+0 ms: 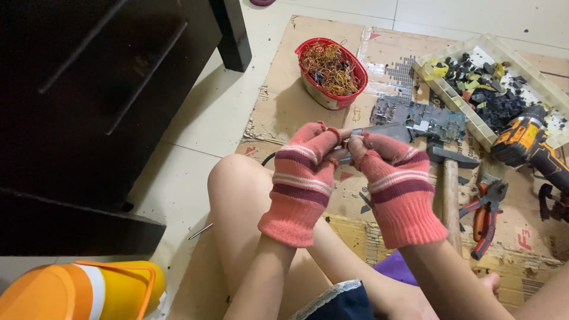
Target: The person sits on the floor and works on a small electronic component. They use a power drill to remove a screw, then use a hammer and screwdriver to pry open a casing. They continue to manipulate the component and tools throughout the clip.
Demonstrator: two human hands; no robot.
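Bare knee (234, 178) sat closest; both hands, left (302, 178) and right (397, 186), pinched a small, light, stiff metal piece (345, 142) at fingertips.

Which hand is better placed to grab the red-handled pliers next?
Right, probably. The right hand in its pink striped fingerless glove is on the same side as the red-handled pliers lying on the cardboard; the left hand would have to cross over.
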